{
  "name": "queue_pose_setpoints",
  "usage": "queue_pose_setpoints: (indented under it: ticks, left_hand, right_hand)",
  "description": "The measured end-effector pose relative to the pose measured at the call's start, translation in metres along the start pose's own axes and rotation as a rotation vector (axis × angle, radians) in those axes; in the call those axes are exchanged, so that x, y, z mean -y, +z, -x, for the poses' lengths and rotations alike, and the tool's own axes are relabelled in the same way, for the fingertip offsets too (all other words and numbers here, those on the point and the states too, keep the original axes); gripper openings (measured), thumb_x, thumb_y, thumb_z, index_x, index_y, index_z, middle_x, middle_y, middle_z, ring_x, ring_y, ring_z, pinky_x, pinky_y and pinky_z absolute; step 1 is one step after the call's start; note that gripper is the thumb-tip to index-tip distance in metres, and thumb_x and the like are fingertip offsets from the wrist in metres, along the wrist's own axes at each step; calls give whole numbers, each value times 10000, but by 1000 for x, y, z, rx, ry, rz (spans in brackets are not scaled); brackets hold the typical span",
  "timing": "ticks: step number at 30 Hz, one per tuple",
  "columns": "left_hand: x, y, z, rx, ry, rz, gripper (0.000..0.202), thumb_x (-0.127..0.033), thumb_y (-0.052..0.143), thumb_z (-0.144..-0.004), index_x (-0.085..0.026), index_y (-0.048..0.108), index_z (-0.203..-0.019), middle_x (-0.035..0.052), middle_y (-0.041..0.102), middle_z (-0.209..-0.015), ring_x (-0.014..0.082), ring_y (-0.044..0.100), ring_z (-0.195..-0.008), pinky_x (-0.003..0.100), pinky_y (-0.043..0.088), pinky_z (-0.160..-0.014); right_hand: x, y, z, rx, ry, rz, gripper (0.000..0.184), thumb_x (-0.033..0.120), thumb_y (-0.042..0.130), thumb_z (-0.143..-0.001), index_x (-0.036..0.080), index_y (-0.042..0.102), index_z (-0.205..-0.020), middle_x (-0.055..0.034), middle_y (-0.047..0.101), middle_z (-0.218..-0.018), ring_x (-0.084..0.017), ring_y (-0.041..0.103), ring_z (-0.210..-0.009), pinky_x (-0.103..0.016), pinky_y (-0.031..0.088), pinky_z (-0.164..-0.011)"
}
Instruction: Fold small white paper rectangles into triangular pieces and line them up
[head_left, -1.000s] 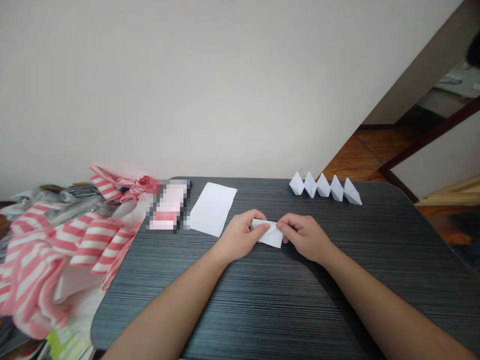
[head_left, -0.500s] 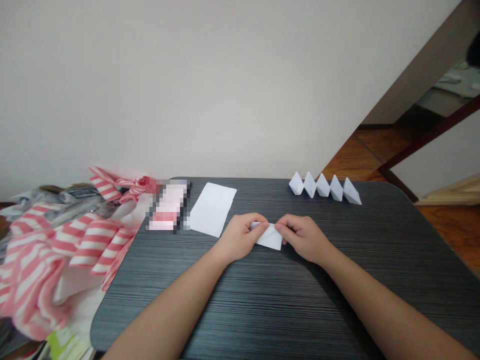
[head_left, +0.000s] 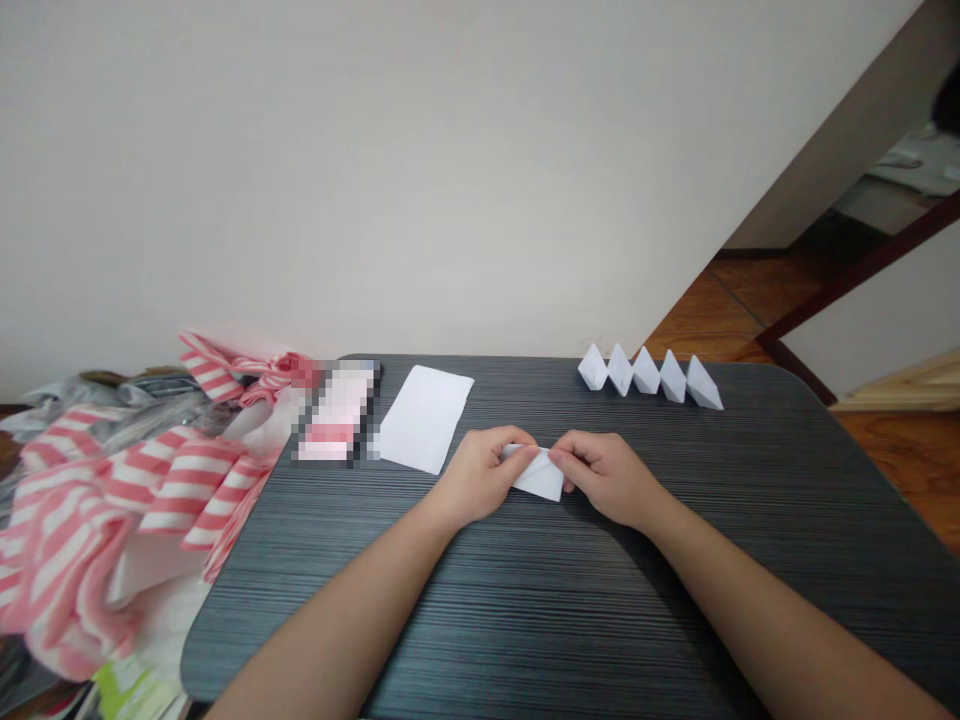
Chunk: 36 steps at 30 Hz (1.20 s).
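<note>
My left hand [head_left: 478, 476] and my right hand [head_left: 604, 476] pinch a small folded piece of white paper [head_left: 541, 476] between them, near the middle of the dark table [head_left: 480, 620]. Their fingertips meet over the paper and hide its upper part. Only its lower point shows clearly. Beyond my left hand lies a flat white paper rectangle [head_left: 424, 418]. Several small folded paper boats [head_left: 649, 376] stand in a row along the far edge, beyond my right hand.
A pixelated pink-and-white object [head_left: 335, 412] lies at the far left of the table. Pink-and-white striped fabric or plastic [head_left: 135, 495] is heaped beyond the left edge. A white wall rises behind the table, with a wooden floor [head_left: 892, 445] to the right.
My hands have drawn slightly closer together, and their fingers now cover more of the folded paper. The paper stays between them.
</note>
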<state>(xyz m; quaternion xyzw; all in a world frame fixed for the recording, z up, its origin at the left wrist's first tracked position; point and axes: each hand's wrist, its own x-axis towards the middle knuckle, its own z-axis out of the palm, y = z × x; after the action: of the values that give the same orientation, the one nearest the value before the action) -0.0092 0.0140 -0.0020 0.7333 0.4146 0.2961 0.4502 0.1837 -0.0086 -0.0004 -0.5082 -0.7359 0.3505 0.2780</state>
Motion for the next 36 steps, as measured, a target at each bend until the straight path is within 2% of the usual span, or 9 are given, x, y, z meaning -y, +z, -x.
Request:
queue_pose_setpoints:
  ticks: [8, 22, 25, 29, 32, 36]
  left_hand:
    - [0, 0, 1, 14, -6, -25, 280, -352, 454, -886, -160, 649, -828, 6, 635, -751, 113, 532, -668, 217, 373, -593]
    - [0, 1, 1, 13, -5, -22, 286, -358, 444, -887, -165, 647, -828, 10, 633, -755, 118, 535, -671, 221, 380, -588]
    - [1, 1, 1, 13, -28, -17, 251, -389, 520, -840, -179, 643, -906, 8, 635, -778, 113, 518, -640, 217, 375, -565]
    - [0, 2, 1, 39, -80, 8, 363, -409, 616, -763, -200, 578, -1057, -5, 625, -761, 98, 482, -565, 202, 341, -499]
    - [-3, 1, 1, 71, -85, 2, 331, -404, 585, -787, -191, 574, -1039, -8, 605, -722, 93, 463, -539, 199, 318, -482]
    - [-8, -1, 1, 56, -69, -37, 272, -386, 567, -801, -187, 581, -986, -13, 579, -701, 94, 454, -552, 201, 312, -494]
  right_hand:
    - [-1, 0, -1, 78, 41, -2, 200, 287, 515, -876, 176, 615, -743, 20, 612, -551, -113, 556, -524, -214, 391, -531]
    - [2, -1, 0, 55, 41, 9, 225, 296, 504, -882, 177, 590, -711, 19, 618, -546, -114, 565, -522, -216, 391, -533]
    - [2, -1, 0, 43, 25, 17, 229, 286, 502, -882, 176, 585, -700, 18, 616, -549, -114, 563, -520, -217, 386, -526]
    - [2, 0, 1, 28, -6, 25, 203, 252, 515, -873, 174, 591, -702, 23, 609, -549, -109, 562, -511, -216, 384, -526]
    - [3, 0, 1, 25, -10, 26, 203, 242, 513, -874, 174, 594, -700, 24, 606, -546, -108, 564, -515, -216, 389, -536]
    - [3, 1, 0, 27, -1, 21, 216, 263, 501, -882, 175, 597, -709, 19, 612, -556, -113, 571, -523, -220, 394, -540]
